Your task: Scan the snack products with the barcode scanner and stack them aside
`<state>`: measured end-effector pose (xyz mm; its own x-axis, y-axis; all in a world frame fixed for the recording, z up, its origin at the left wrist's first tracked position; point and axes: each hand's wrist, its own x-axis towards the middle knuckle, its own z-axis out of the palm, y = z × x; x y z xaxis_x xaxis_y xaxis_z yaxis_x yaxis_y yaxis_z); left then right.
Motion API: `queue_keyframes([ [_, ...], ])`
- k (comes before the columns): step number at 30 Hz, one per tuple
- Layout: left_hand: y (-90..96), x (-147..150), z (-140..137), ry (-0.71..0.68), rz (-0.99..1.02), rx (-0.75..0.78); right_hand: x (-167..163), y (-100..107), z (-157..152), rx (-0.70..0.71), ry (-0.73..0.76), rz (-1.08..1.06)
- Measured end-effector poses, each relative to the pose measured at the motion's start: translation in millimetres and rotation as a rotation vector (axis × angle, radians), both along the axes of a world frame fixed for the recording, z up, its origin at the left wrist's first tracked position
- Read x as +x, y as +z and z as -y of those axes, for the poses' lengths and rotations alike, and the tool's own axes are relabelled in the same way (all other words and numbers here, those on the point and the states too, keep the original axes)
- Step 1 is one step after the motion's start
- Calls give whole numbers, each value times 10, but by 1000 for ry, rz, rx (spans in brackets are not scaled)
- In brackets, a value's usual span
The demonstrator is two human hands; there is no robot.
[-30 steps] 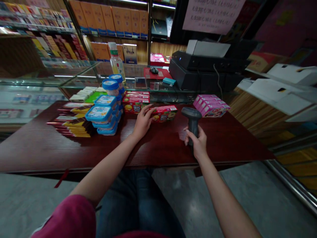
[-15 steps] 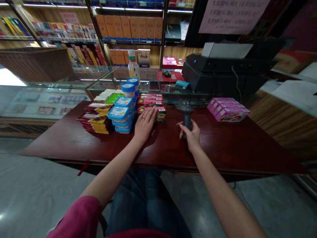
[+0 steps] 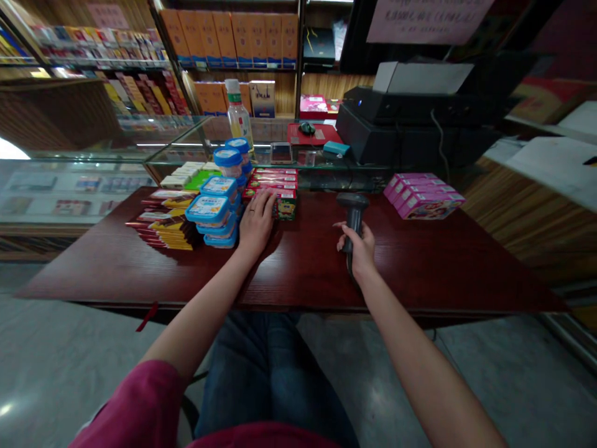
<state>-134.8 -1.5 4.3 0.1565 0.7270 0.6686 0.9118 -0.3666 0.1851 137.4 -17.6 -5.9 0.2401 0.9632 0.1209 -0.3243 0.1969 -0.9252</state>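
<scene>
We see a dark red-brown bench (image 3: 303, 274) spread across the foreground, with a glass display case (image 3: 373, 170) behind it. On the case, towards the right, sits a black machine (image 3: 396, 140). Back on the bench, we find blue-lidded tubs (image 3: 209, 210) stacked left of centre, with a pile of wrapped bars (image 3: 175, 233) in maroon and yellow just beside them on the left. A group of pink boxes (image 3: 431, 198) lies well apart, near the right rear edge. Red boxes (image 3: 275, 176) form a row to the right of the tubs. Over the nearest of these lies the left hand (image 3: 256, 227), its fingers slightly spread on top; its thumb is hidden, so we cannot tell whether it grips. Farther right, we note the right hand (image 3: 364, 252), its fingers wrapped around the handle of an upright grey scanner (image 3: 353, 201), which is raised above the bench. On the display case stand a clear bottle (image 3: 239, 121), a phone (image 3: 281, 153) lying flat and, smallest, a dark mouse (image 3: 306, 128) on a red mat (image 3: 326, 135).
</scene>
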Motion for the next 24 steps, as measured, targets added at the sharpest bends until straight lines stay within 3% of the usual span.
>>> queue_keyframes([
  [3,39,159,75,-108,-52,-23,163,20,-9,34,-21,-33],
  [6,36,527,102,-284,-120,-28,479,36,-15,76,-78,20],
  [12,-46,1906,-75,-476,-206,-11,1488,30,16,150,-381,291],
  [15,-69,2643,-280,-508,-231,-28,1964,0,51,196,-522,454],
  [18,-83,3218,-555,-499,-180,-32,2234,-63,44,161,-626,375],
  [21,-87,3571,-825,-472,-91,-44,2308,-126,7,110,-700,238],
  [24,-75,3704,-985,-451,-28,-69,2304,-151,-10,128,-677,250],
])
